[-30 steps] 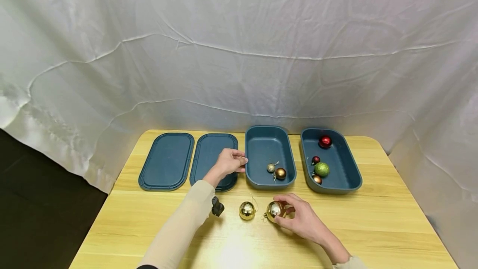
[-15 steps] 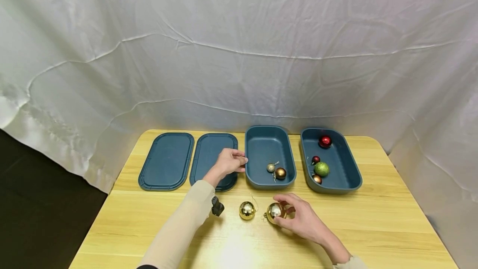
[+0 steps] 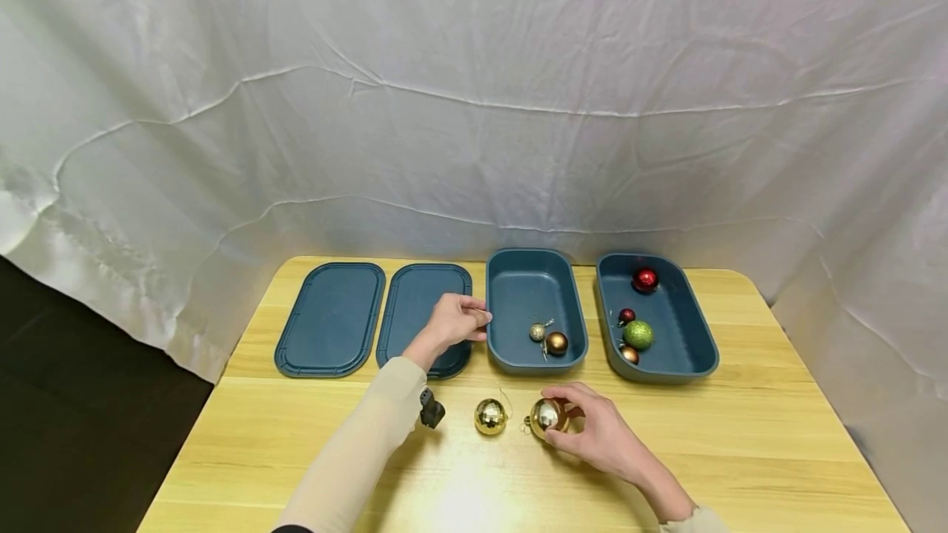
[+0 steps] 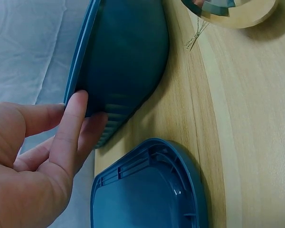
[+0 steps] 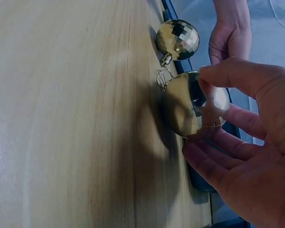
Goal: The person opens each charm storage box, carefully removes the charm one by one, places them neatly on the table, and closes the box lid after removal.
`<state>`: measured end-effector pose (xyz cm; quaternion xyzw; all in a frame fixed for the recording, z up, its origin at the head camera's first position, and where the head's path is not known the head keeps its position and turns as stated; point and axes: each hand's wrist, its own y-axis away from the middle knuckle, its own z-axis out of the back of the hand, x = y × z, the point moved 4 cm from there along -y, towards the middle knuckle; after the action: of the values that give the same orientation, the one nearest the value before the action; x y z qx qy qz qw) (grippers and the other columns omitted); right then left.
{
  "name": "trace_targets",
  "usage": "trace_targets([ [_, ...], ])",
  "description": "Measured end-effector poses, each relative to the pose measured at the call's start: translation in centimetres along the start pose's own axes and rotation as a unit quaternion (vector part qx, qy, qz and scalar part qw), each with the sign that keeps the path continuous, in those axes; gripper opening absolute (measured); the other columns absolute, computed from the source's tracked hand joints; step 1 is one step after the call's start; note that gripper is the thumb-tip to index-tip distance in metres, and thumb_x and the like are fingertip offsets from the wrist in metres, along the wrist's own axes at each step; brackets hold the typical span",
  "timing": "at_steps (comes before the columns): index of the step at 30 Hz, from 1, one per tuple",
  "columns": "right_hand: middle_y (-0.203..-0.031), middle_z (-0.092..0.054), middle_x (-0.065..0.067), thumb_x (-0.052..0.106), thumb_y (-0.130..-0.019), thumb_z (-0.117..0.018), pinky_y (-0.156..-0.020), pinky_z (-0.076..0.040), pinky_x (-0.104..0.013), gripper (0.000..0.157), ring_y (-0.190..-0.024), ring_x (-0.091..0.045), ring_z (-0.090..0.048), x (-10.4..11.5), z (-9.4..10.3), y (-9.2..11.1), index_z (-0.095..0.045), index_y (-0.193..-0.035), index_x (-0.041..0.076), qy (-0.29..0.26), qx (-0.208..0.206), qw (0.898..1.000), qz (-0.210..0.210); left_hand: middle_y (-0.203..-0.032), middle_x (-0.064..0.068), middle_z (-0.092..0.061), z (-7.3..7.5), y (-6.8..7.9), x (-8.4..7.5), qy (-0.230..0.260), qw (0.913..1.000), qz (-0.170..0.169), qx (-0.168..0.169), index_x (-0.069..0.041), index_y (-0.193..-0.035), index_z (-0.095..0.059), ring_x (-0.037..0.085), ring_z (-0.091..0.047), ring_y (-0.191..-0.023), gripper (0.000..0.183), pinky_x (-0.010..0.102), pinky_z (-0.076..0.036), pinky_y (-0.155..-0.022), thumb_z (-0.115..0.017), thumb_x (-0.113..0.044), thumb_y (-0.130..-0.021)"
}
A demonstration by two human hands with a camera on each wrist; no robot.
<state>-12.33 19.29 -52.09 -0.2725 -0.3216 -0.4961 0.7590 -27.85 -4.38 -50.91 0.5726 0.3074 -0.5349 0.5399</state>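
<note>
My left hand (image 3: 452, 321) pinches the left rim of a blue plastic bin (image 3: 527, 290); in the left wrist view the thumb and fingers lie on either side of that rim. A small glittery gold bauble (image 3: 536, 332) and a bronze bauble (image 3: 556, 343) lie inside near its front wall. In front of the bin, my right hand (image 3: 598, 433) holds a smooth, shiny gold bauble (image 5: 178, 107) between thumb and fingers, close over the wooden table. Just left of it sits a faceted gold bauble (image 3: 490, 417) with a thread loop.
A second blue bin (image 3: 677, 327) at the right holds red, green and bronze baubles. Two blue lids (image 3: 331, 319) lie side by side at the left. A black device (image 3: 431, 409) shows beside the left sleeve. Pale fabric (image 3: 474, 146) hangs behind the table.
The shiny gold bauble has shifted very slightly in my right fingers, its cap a touch farther from me. My left hand stays in place at the bin.
</note>
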Motion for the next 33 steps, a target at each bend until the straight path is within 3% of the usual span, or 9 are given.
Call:
trace_targets([
  [9,-0.121,-0.070,-0.003,0.017,-0.083,-0.090,-0.080,-0.062,-0.030,0.052,-0.091,-0.008,-0.066,0.11,0.00,0.15,-0.070,-0.130,0.007,0.003,0.006,1.000,0.005,-0.124,0.023,-0.074,0.00,0.02,0.01,-0.001,1.0000,0.000,0.003,0.006,-0.140,-0.063,0.013,-0.077,-0.072,0.041,0.043,-0.067,-0.089,-0.069,-0.007,-0.102],
  [21,-0.125,-0.070,-0.008,0.025,-0.086,-0.089,-0.089,-0.063,-0.032,0.054,-0.101,-0.020,-0.069,0.62,0.36,0.04,-0.069,-0.133,0.008,0.009,0.021,1.000,-0.006,-0.125,0.025,-0.073,-0.04,0.11,0.00,-0.002,1.0000,-0.002,0.003,0.007,-0.140,-0.063,0.012,-0.076,-0.070,0.041,0.039,-0.068,-0.084,-0.068,-0.007,-0.102],
  [28,-0.117,-0.071,-0.003,0.022,-0.087,-0.088,-0.084,-0.063,-0.029,0.050,-0.095,-0.012,-0.069,0.66,0.24,-0.02,-0.069,-0.130,0.005,-0.007,0.040,0.999,-0.010,-0.123,0.023,-0.074,0.03,0.07,-0.01,0.000,1.0000,0.000,0.002,0.006,-0.141,-0.063,0.013,-0.077,-0.072,0.041,0.033,-0.068,-0.079,-0.069,-0.008,-0.102],
  [33,-0.119,-0.071,-0.002,0.019,-0.085,-0.089,-0.082,-0.061,-0.025,0.050,-0.093,-0.009,-0.067,0.64,0.24,-0.21,-0.070,-0.129,0.007,0.015,0.028,0.999,-0.010,-0.122,0.022,-0.075,0.04,0.13,0.02,0.000,1.0000,-0.001,0.002,0.006,-0.141,-0.063,0.017,-0.078,-0.076,0.041,0.039,-0.068,-0.085,-0.069,-0.008,-0.102],
])
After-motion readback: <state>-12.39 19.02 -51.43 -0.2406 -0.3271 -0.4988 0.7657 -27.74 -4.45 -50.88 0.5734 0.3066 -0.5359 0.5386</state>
